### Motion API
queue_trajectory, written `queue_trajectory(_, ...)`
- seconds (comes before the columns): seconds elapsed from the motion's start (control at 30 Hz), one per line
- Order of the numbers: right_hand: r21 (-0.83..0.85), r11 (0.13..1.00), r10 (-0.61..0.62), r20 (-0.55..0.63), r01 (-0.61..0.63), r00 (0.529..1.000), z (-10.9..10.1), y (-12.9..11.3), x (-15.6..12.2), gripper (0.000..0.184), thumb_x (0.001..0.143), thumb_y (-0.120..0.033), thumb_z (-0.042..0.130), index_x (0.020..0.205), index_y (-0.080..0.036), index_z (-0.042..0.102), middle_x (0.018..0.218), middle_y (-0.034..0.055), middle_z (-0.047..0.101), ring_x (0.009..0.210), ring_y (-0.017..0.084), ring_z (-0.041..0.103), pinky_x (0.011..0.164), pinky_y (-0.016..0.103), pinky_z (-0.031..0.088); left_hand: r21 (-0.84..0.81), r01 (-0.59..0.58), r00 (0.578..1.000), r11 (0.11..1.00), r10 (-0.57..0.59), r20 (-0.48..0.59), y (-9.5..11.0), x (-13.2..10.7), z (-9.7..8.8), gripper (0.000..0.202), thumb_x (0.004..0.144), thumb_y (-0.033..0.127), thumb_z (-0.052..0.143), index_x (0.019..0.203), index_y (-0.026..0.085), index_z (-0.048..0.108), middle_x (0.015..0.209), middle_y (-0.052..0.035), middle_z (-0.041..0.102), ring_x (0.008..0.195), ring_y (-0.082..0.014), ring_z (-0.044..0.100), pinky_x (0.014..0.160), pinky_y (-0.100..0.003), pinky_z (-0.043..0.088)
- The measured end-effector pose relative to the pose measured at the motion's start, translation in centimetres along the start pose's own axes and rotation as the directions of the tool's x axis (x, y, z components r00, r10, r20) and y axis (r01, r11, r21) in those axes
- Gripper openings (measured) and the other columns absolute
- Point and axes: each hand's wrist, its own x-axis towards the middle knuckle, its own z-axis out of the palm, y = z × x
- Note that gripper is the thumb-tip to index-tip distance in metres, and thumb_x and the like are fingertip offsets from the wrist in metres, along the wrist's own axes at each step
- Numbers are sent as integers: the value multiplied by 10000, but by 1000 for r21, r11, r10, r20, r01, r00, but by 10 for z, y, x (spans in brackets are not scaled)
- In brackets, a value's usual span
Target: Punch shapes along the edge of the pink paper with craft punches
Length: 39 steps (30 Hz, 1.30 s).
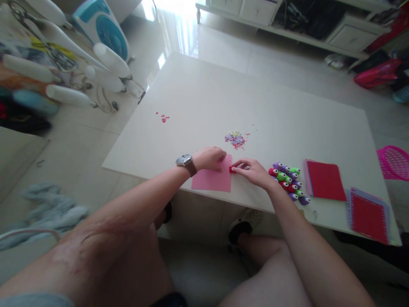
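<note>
A pink square of paper (212, 180) lies near the front edge of the white table (223, 98). My left hand (209, 157), with a watch on the wrist, rests curled on the paper's top edge and holds it down. At the paper's right edge my right hand (251, 170) pinches a small red punch (232, 169). A heap of tiny punched paper bits (236, 139) lies just beyond my hands.
Several small red, green and purple punches (289, 181) are lined up right of my right hand. Two stacks of red paper (324, 180) (369, 215) sit further right. A few red bits (163, 117) lie at left. A pink basket (394, 162) and a fan (102, 25) stand on the floor.
</note>
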Motion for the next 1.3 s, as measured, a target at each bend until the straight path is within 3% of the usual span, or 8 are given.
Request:
queue_trajectory(0.23, 39, 999, 22, 33, -23, 999, 1, 0, 1, 230, 851, -402, 723, 949, -205, 790, 921, 34, 782, 817, 195, 669, 766, 306, 494, -4, -10, 1000, 1000, 10, -14, -1, 1, 2, 265, 725, 389, 780, 876, 205, 664, 890, -61, 711, 799, -211, 616, 641, -303, 382)
queue_trajectory(0.77, 97, 995, 40, -25, -38, 999, 11, -4, 6, 216, 776, -391, 770, 870, -197, 784, 859, 49, 781, 756, 193, 678, 742, 314, 530, -3, -9, 1000, 1000, 9, -13, -1, 1, 2, 276, 731, 402, 759, 902, 200, 683, 919, -79, 725, 828, -229, 640, 651, -315, 406)
queue_trajectory(1.1, -4, 975, 223, -88, -224, 971, 19, -2, 26, 157, 636, -284, 815, 639, -185, 692, 665, 10, 722, 623, 156, 625, 554, 248, 425, 1, -16, 1000, 1000, 16, -20, -4, 2, 5, 286, 729, 412, 769, 899, 201, 678, 904, -70, 728, 819, -225, 643, 656, -309, 396)
queue_trajectory(1.3, 39, 968, 250, -90, -248, 964, 23, -6, 30, 105, 619, -176, 792, 630, -183, 688, 676, -1, 727, 685, 163, 666, 616, 241, 478, -4, -14, 1000, 1000, 14, -16, -5, 2, 4, 256, 731, 398, 753, 879, 207, 667, 880, -55, 723, 794, -209, 633, 650, -300, 388)
